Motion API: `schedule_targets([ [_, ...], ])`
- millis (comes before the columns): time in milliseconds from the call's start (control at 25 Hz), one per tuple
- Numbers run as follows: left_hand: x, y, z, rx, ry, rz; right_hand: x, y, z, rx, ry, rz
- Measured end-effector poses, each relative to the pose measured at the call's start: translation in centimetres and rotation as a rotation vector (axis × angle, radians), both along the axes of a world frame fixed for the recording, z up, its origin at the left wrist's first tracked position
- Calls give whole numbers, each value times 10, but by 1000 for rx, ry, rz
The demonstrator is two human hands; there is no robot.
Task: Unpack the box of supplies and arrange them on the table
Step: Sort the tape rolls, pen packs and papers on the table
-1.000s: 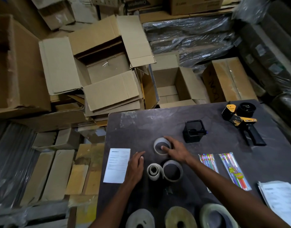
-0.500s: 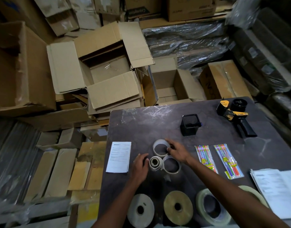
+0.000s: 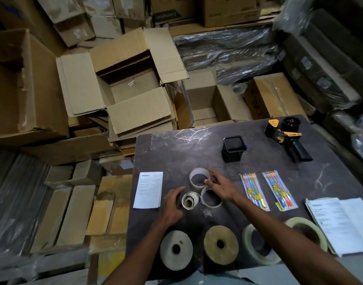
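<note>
On the dark table (image 3: 176,153) three small tape rings lie together: a far ring (image 3: 199,177), a small thick roll (image 3: 190,200) and a near thin ring (image 3: 211,199). My left hand (image 3: 172,204) rests beside the small roll, fingers touching its left side. My right hand (image 3: 221,187) lies with straight fingers on the rims of the far and near rings. Several big tape rolls (image 3: 220,244) line the near edge. Two pen packs (image 3: 279,190), a black cup (image 3: 233,149), a tape dispenser (image 3: 287,136) and an invoice sheet (image 3: 148,190) also lie on the table.
A stack of papers (image 3: 341,225) lies at the table's right edge. Behind the table stand open cardboard boxes, a small one (image 3: 207,103) and a large one (image 3: 131,85). Flat cartons and plastic-wrapped bundles fill the floor to the left and back.
The three small rings have been drawn closer together. My left hand slid in against the small roll. The view tilted down, showing the big rolls fully.
</note>
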State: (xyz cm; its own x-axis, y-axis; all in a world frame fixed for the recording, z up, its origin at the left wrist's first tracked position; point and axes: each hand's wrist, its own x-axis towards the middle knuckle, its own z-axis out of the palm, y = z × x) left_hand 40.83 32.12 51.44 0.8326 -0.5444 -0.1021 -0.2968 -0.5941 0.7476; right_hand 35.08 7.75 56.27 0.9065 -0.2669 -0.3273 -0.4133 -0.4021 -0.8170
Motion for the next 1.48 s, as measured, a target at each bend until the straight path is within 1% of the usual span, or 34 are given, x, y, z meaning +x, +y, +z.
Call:
schedule_targets([
  [80,-6,-4,2,-10,-86,-65,-5,1,-4,-10,4,-24],
  [160,-13,-12,7,-48,-107,-46,-8,2,-7,16,7,-44],
  [280,-18,-20,15,-70,-55,32,-8,0,-11,41,-11,-49],
  [480,-16,-21,21,50,13,91,-6,-1,0,27,22,-59],
  [640,-17,-19,17,71,59,138,-7,-2,5,20,19,-46],
  [960,-16,-7,17,55,72,103,-15,-3,5,50,-18,-27],
  [1120,-25,2,19,84,100,153,-24,-8,6,78,-30,-25],
  [1200,-32,6,22,67,111,212,-29,-11,1,64,-10,-19],
  [1280,-42,12,21,8,96,251,-38,-12,-5,57,6,-5],
  [1480,-62,21,24,-56,81,317,-65,-12,1,63,0,32],
])
